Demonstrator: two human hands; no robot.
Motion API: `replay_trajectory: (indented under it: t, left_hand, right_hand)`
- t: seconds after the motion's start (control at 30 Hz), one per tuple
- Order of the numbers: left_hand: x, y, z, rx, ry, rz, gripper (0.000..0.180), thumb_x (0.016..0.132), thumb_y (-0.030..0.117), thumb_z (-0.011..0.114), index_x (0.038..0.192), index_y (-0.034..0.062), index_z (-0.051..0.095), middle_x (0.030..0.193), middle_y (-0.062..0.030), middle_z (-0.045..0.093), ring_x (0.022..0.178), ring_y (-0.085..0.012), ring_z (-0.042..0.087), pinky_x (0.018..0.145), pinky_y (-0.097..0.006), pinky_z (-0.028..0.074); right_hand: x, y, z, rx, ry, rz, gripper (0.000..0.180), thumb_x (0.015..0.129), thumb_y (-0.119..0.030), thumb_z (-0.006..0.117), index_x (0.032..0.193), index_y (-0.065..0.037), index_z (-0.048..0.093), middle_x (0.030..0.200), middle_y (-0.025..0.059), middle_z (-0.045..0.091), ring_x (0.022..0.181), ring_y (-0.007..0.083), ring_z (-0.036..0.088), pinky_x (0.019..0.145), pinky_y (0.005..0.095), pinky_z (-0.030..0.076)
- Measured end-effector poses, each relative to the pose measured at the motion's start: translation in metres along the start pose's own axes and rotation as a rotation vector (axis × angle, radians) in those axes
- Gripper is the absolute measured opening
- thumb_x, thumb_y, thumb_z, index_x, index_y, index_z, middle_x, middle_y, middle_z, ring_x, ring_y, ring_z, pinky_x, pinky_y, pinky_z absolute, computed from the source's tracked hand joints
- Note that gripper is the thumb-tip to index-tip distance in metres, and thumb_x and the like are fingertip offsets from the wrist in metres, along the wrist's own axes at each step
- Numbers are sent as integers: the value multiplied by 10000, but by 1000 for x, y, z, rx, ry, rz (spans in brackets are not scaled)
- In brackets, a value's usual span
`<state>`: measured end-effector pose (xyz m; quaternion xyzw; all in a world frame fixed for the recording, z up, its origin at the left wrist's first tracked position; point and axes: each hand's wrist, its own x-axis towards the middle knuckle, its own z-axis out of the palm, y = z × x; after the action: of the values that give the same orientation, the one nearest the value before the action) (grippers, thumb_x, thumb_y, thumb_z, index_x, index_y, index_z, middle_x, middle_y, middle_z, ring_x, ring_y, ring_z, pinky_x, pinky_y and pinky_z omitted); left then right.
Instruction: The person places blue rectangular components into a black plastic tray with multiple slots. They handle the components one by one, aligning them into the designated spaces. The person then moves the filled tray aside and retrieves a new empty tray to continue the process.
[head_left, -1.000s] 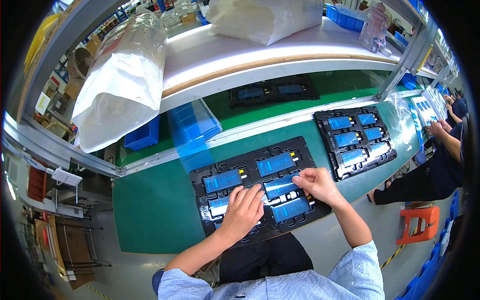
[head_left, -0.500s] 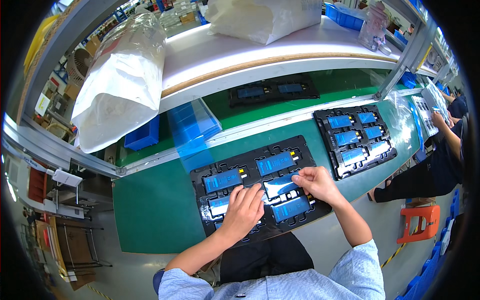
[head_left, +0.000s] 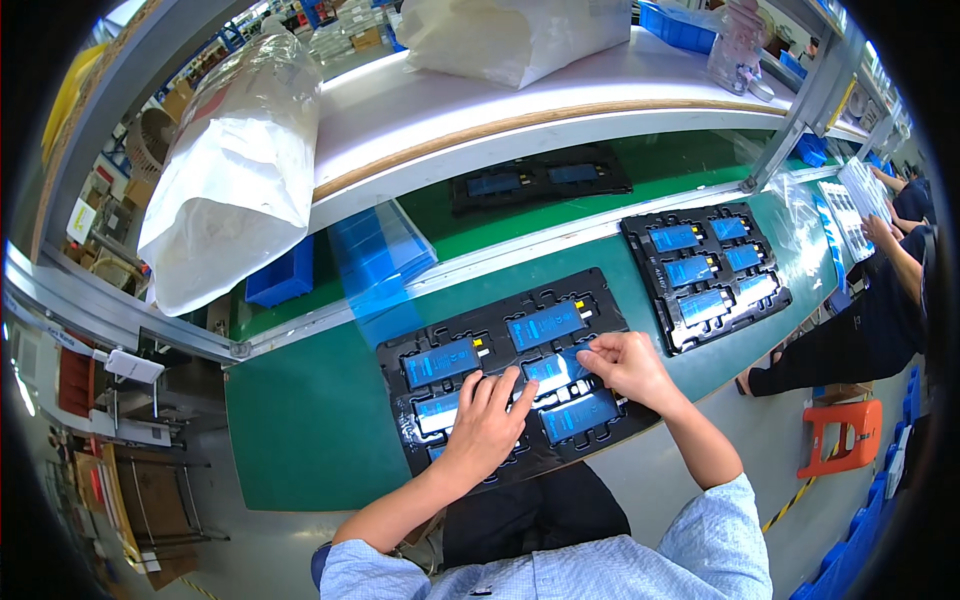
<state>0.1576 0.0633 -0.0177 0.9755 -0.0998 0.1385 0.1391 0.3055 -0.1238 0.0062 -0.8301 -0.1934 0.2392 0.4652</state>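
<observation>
In front of me a black moulded tray (head_left: 607, 302) lies on the green tabletop, with several flat blue batteries in its pockets. My right hand (head_left: 636, 370) pinches the right end of the middle battery (head_left: 556, 369) in the right column; the fingertips cover that end. Fingers spread, my left hand (head_left: 485, 425) rests over the tray's middle, beside that battery. It partly covers the left-column battery (head_left: 436, 412) and holds nothing. Above sit two uncovered batteries, a left one (head_left: 441, 363) and a right one (head_left: 546, 326). Below the pinched one is another battery (head_left: 581, 416).
A second battery tray (head_left: 652, 255) stands to the right, and a third (head_left: 540, 183) lies under the white shelf (head_left: 400, 125). Blue translucent sheets (head_left: 385, 255) overhang the metal rail. At far right, a person (head_left: 880, 310) works near an orange stool (head_left: 840, 432).
My right hand has shifted slightly left with its pinch kept. My left fingers have spread a little wider. The co-worker's hands have moved at the far right.
</observation>
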Motion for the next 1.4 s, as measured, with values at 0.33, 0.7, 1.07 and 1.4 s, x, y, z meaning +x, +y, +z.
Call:
replay_trajectory:
  t: [0.33, 0.7, 1.07, 1.4]
  left_hand:
    - [1, 1, -1, 0, -1, -1, 513, 717, 47, 684, 1218, 84, 580, 1222, -149, 471, 1071, -294, 491, 1017, -480, 326]
    - [2, 1, -2, -2, -9, 6, 459, 734, 43, 656, 1188, 82, 596, 1207, -150, 476, 1046, -291, 504, 1011, -493, 329]
    - [6, 1, -2, -13, 21, 17, 387, 758, 66, 644, 1144, 82, 626, 1168, -146, 497, 1026, -284, 511, 965, -469, 362]
    - [61, -27, 5, -176, 169, -188, 347, 817, 184, 671, 1130, 39, 634, 1047, -116, 552, 960, -269, 544, 860, -378, 415]
  right_hand:
    - [5, 8, 7, -153, 93, -134, 218, 784, -165, 694, 827, 49, 697, 689, 173, 677, 620, 245, 680, 613, 323, 531]
    - [1, 11, -27, -464, 290, -118, 284, 696, -227, 794, 842, -25, 659, 691, 118, 652, 666, 308, 653, 627, 400, 509]
    - [-11, 61, -12, -238, 517, -30, 412, 885, -407, 601, 714, -32, 578, 605, 131, 592, 587, 324, 606, 553, 423, 447]
    - [-6, 67, -9, -183, 575, -79, 442, 855, -416, 629, 654, -25, 581, 553, 145, 581, 549, 334, 607, 534, 417, 459]
